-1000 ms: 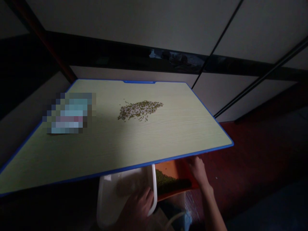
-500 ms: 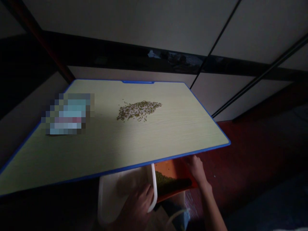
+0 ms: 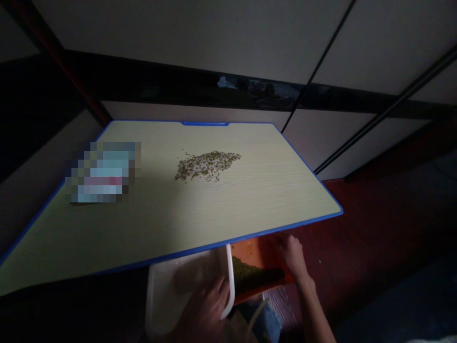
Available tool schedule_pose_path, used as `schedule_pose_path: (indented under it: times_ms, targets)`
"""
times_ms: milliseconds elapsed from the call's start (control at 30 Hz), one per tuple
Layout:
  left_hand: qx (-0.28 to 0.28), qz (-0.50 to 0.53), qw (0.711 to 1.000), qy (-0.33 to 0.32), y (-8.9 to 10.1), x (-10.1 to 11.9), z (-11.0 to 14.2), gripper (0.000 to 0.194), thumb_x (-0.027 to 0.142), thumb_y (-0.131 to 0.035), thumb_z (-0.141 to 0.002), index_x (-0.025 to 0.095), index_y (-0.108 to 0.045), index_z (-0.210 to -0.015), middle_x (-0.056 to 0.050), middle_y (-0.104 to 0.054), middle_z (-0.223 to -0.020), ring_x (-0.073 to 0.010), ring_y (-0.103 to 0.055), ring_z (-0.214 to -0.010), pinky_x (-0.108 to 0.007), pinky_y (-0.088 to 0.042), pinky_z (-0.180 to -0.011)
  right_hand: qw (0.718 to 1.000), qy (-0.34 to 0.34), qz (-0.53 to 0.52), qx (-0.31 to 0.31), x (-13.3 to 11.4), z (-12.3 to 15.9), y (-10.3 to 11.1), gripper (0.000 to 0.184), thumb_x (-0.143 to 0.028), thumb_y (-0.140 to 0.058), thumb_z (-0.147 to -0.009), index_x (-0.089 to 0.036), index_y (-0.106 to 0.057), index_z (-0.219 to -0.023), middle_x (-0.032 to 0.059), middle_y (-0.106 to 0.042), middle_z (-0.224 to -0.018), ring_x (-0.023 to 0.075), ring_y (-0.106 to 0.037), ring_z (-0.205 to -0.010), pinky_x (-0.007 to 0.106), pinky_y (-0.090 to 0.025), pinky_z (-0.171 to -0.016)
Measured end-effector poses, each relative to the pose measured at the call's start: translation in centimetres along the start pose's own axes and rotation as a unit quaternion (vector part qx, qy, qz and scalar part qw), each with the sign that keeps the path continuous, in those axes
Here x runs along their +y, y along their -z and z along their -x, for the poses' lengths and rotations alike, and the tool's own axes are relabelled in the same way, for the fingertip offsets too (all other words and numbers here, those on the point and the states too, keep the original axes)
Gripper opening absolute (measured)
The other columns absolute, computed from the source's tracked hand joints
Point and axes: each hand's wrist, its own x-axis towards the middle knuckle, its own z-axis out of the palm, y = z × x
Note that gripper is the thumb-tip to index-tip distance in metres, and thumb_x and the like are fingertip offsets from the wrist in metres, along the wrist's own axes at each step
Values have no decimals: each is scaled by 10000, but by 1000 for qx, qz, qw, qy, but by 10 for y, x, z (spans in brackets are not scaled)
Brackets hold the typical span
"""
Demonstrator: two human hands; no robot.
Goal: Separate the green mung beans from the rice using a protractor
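Below the near edge of a wood-patterned tabletop [image 3: 250, 200], my left hand [image 3: 209, 302] reaches into a white plastic tub [image 3: 160, 295]. Its bent fingers grip the tub's right wall, with the thumb out of sight. Close beside it on the right is an orange container [image 3: 252, 250], with a heap of small green beans [image 3: 248, 270] inside. My right hand [image 3: 293, 252] is closed on this container's right side, fingertips partly hidden in shadow and by the table edge. A thin patch of similar small beans [image 3: 207, 165] lies scattered on the tabletop.
A blurred-out flat item [image 3: 103, 174] rests at the table's left side. A blue rim [image 3: 285, 228] edges the table. Behind it stand pale cabinet doors [image 3: 200, 38] with a dark glossy band [image 3: 150, 78]. Reddish floor [image 3: 342, 238] shows at the right.
The view shifts slightly. Both hands keep nearly the same places on the white tub and the orange container, and the beans on the table stay put.
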Motion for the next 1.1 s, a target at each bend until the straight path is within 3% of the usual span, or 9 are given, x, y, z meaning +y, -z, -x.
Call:
schedule_pose_path:
  times_ms: [200,400,767,1100]
  targets:
    - [5,0,1000,17,4,2,5,499,109,-419,-735,151,-431,-1232,-122,-466,-1299,-252,-443,-1164,-413,-361,-989,1000,-14,0,-11,-9,0,-3,223,-98,-500,-710,-103,-674,-849,124,-676,-731,229,-652,-712,260,-432,-603]
    - [9,2,1000,22,3,1,5,349,155,-426,-782,179,-504,-1121,-102,-547,-1165,-232,-516,-1039,-373,-410,-913,999,-18,-11,-26,-18,4,-5,219,-132,-496,-743,-90,-684,-846,144,-682,-728,239,-659,-685,260,-424,-571]
    - [21,-33,999,33,-18,0,5,323,226,-474,-793,161,-502,-1108,-120,-546,-1132,-249,-498,-1037,-391,-389,-916,995,5,-85,-47,-15,6,-6,263,-117,-475,-766,-119,-693,-913,137,-718,-776,239,-687,-740,236,-451,-579]
    - [11,-11,998,59,-9,-2,7,329,279,-502,-763,155,-529,-1066,-120,-544,-1130,-275,-481,-1066,-408,-382,-916,987,40,-150,-42,-12,6,-5,263,-171,-471,-749,-118,-709,-848,144,-721,-783,246,-688,-717,250,-467,-583]
